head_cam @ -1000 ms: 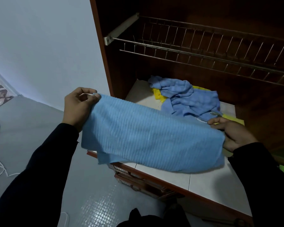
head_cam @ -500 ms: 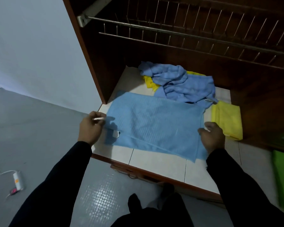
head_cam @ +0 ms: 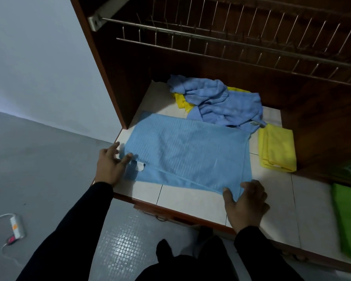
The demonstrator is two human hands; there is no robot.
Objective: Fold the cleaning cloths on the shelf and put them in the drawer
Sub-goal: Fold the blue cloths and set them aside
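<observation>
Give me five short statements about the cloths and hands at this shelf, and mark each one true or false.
1. The ribbed light blue cloth lies spread flat on the white tiled shelf. True.
2. The folded yellow cloth sits left of the blue one. False: it sits to its right.
3. The crumpled blue cloth lies behind the flat one, partly over another yellow cloth. True.
4. The left hand is lifting the flat cloth in the air. False: its fingers rest at the cloth's left edge on the shelf.
5. The right hand touches the cloth's near right corner. True.
</observation>
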